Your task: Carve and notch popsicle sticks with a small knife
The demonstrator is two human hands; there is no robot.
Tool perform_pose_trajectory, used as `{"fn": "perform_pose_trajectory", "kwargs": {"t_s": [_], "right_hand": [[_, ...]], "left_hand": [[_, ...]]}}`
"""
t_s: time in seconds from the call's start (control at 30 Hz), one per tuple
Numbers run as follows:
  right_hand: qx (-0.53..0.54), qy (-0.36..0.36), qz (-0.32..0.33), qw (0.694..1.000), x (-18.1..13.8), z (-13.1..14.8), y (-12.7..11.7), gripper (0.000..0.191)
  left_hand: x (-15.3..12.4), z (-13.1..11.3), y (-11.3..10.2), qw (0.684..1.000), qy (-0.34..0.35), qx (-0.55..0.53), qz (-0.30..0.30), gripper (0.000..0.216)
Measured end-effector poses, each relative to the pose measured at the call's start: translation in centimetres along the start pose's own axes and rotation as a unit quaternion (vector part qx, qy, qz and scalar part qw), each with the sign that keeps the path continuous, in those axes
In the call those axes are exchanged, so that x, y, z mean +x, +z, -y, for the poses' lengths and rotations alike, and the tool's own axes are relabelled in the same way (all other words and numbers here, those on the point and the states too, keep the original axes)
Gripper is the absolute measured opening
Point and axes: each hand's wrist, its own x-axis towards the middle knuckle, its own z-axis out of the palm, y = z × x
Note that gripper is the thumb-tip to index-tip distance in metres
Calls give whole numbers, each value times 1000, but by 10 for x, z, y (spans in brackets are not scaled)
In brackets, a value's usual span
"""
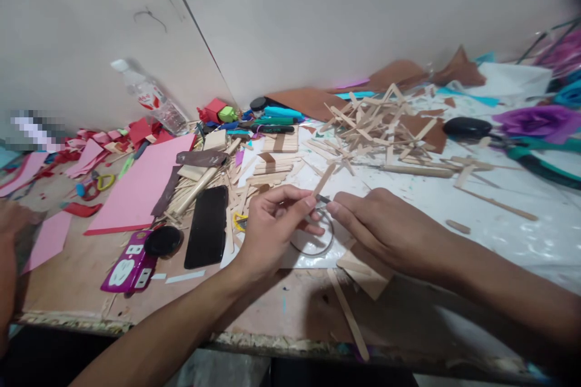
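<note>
My left hand (275, 227) pinches a flat wooden craft stick (324, 180) between thumb and fingers, its free end pointing up. Close beside it, my right hand (385, 224) is closed around a thin dark tool (322, 198) whose tip meets the stick near my left thumb; its exact kind is hidden by the fingers. Beneath both hands a dark ring (333, 236) shows on white paper, and I cannot tell whether it is drawn or a loose loop. A yellow-edged piece (239, 222) peeks out left of my left hand.
A pile of craft sticks (363, 121) lies behind my hands, with green-handled scissors (540, 160) at right. Leftward are a black phone (206, 227), a purple case (129, 263), pink sheets (136, 187) and a bottle (154, 100). Another person's hand (16, 217) rests at far left.
</note>
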Motion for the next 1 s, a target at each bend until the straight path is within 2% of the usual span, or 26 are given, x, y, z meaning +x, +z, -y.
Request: {"fn": "perform_pose_trajectory", "kwargs": {"t_s": [0.13,0.5,0.7,0.83,0.93,1.0], "right_hand": [[-6,20,13,1000,1,4,-2,47],[-32,11,10,999,-1,0,-1,51],[-29,-14,-3,999,0,-2,2,50],[-22,-96,-51,994,6,-16,7,47],[53,-200,-104,973,10,-28,11,39],[114,-238,-111,958,10,-31,14,32]], "left_hand": [[0,0,-2,998,41,50,23,8],[-5,-5,1,977,87,196,17,15],[-7,-7,1,954,161,254,16,13],[-10,-4,-1,931,235,279,13,6],[-12,-1,-4,910,303,282,10,11],[-14,2,-6,900,338,275,12,17]]}}
